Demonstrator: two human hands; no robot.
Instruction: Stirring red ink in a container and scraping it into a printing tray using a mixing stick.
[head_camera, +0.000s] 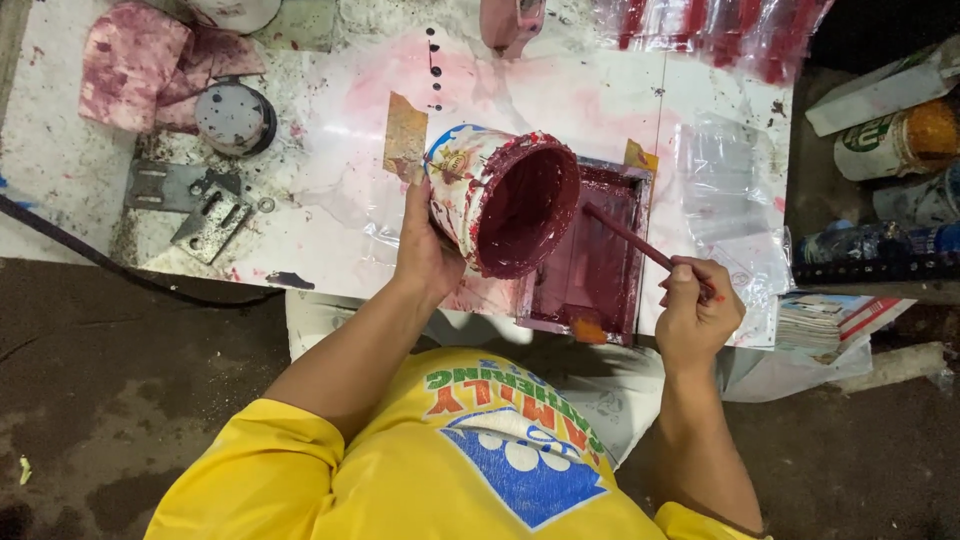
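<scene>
Currently left hand (425, 250) wrapped around a paint tub (500, 200), tilted on its side, mouth facing the red-stained frame (590, 250) on the white worktable (330, 170). Tub interior coated dark red; level inside can't be read. Right hand (695, 310) closed on a thin stick (640, 240), tip reaching toward the tub's mouth, over the frame. Round grey tin (232, 118) sits near a stained rag (150, 65), well apart at far left. Jars (895, 140) stand off the table's right edge.
</scene>
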